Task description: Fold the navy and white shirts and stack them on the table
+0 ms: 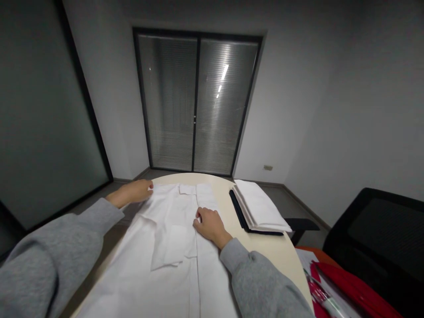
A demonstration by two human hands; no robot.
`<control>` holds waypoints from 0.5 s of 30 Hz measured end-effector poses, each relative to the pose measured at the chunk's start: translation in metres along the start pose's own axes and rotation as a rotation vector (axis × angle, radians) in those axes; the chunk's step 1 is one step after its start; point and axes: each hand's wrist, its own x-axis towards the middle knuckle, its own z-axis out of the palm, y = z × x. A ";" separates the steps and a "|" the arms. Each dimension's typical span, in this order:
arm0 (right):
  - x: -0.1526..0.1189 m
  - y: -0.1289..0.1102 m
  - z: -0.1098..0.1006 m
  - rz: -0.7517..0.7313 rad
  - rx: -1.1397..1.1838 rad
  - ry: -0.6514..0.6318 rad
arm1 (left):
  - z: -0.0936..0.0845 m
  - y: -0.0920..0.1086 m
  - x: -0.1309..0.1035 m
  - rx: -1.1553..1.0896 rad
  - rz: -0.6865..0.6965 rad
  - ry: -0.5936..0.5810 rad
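Going by the white garment [132, 282] as the landmark: the glass doors [168, 106] are well beyond its far end. It lies flat on the pale round surface [265, 243], partly draping over the left edge by the look of it. A black chair [374, 238] is off to its right, well apart.

The garment's long axis runs toward the wearer, roughly along its straight front seam, and it spreads wider at the near end. Just right of its far half, not touching, there's a folded stack [260, 205], white on top with something dark underneath. Farther right of the garment, by the chair, is a red item [351, 287], can't tell what.

The left hand [137, 192] is on the garment's far-left corner, fingers bent over the edge; can't tell if they're really pinching it. The right hand [208, 225] rests by the front seam, fingers half curled, same deal there. Most of the fabric lies wearer-side of both hands, and the right is nearer the folded-over panel [175, 243] in the middle.
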 end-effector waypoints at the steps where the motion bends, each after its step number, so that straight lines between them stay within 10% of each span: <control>1: 0.001 0.000 -0.001 0.010 0.002 -0.004 | 0.004 0.011 -0.003 -0.006 0.060 -0.058; 7: 0.001 0.012 -0.036 0.108 -0.061 -0.014 | 0.061 0.078 -0.032 -0.055 0.463 -0.375; 15: -0.042 0.036 -0.138 0.290 -0.456 0.109 | 0.098 0.054 -0.045 -0.101 0.469 -0.361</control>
